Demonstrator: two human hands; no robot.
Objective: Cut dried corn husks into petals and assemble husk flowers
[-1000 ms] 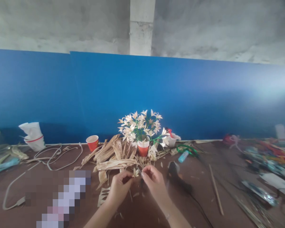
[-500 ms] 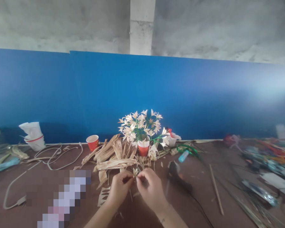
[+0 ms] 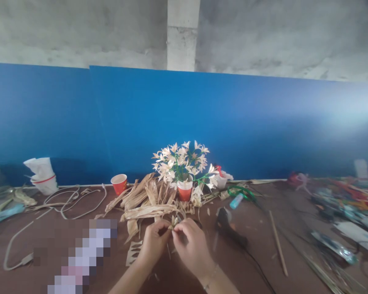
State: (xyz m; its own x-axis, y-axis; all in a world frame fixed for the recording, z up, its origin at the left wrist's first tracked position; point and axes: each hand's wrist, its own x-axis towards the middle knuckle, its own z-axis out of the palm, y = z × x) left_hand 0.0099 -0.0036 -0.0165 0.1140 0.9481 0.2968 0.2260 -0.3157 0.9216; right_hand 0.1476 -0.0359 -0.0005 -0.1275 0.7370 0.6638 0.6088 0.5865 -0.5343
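Observation:
Between my fingertips is a small pale flower, apparently made of dried husk like the ones in the bouquet. My left hand pinches it from the left. The thumb and fingers of my right hand close on it from the right, and they partly cover it. Just beyond my hands lies a heap of dried corn husks. Behind it, a bunch of pale husk flowers on green stems stands in a red and white paper cup. Beside my left wrist is a husk piece with cut-out shapes.
A black glue gun with its cord lies to the right, near a wooden stick. A red paper cup and a white cable are on the left. Colourful materials crowd the far right. A blue panel bounds the table's back.
My right hand has shifted slightly left, and its fingers now sit closer to my left fingertips, over the small flower. My left hand has stayed nearly still.

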